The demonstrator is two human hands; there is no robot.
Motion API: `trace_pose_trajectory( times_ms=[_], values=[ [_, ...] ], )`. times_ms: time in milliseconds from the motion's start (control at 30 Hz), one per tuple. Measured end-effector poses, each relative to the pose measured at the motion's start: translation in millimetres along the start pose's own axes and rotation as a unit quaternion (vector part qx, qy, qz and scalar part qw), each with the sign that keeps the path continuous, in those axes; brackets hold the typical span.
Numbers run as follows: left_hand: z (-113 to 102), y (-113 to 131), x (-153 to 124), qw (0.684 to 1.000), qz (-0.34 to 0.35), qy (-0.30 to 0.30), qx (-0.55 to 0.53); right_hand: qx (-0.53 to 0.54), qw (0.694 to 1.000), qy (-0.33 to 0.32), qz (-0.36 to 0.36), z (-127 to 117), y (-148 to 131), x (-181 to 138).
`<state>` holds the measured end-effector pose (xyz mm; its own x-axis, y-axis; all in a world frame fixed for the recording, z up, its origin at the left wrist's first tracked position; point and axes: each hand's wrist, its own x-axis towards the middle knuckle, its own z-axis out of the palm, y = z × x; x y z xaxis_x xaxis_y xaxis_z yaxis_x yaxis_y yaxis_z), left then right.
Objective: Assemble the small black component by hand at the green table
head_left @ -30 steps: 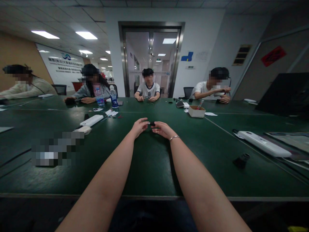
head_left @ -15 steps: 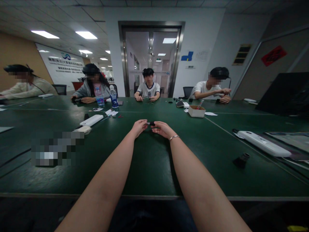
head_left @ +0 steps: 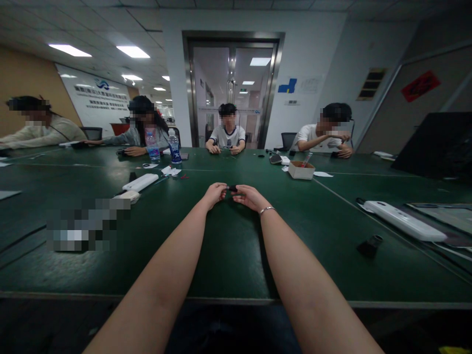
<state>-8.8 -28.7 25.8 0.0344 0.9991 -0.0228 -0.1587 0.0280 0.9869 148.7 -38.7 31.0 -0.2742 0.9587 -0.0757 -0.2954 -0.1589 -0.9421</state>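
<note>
Over the middle of the green table (head_left: 236,265), both my hands meet at a small, dark, tube-like object (head_left: 231,188). My left hand (head_left: 216,195) pinches its left end, where a lighter, silvery part shows narrowly beside the fingertips. The black right end lies in the fingers of my right hand (head_left: 249,197), which has a bracelet (head_left: 267,210) at the wrist. Held level, the object is too small and partly covered to name exactly. Far to the right of my hands, a black flared piece with a round, silvery-rimmed opening (head_left: 370,246) lies on the table.
White power strips lie left (head_left: 140,183) and right (head_left: 405,220), with cables. A small box (head_left: 301,170) and two bottles (head_left: 175,147) stand farther back. A blurred-out item (head_left: 84,226) is at left. Several people sit across the table, one person (head_left: 226,132) directly opposite.
My hands stay together around the tube-like object; less of its silvery part shows between them. At the left, a co-worker's arm has stretched out sideways over the table. The view has shifted slightly.
</note>
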Motion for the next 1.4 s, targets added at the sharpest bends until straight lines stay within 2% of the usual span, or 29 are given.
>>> trace_pose_trajectory(
  times_ms=[467,633,900,1400],
  values=[
    [0.6,1.6,-0.1,1.0,-0.004,0.004,-0.014,-0.001,1.0,-0.004,0.004,-0.5,0.2,0.9],
    [0.7,-1.3,4.1,1.0,0.013,0.02,0.014,-0.002,1.0,-0.002,0.004,0.6,-0.5,-0.6],
    [0.1,-2.3,6.0,0.997,0.01,0.007,0.081,-0.008,1.0,0.002,0.005,1.2,0.2,0.3],
    [-0.2,-2.7,5.1,0.997,0.009,0.006,0.071,-0.008,1.0,-0.011,0.003,-2.2,2.4,3.7]
  ],
)
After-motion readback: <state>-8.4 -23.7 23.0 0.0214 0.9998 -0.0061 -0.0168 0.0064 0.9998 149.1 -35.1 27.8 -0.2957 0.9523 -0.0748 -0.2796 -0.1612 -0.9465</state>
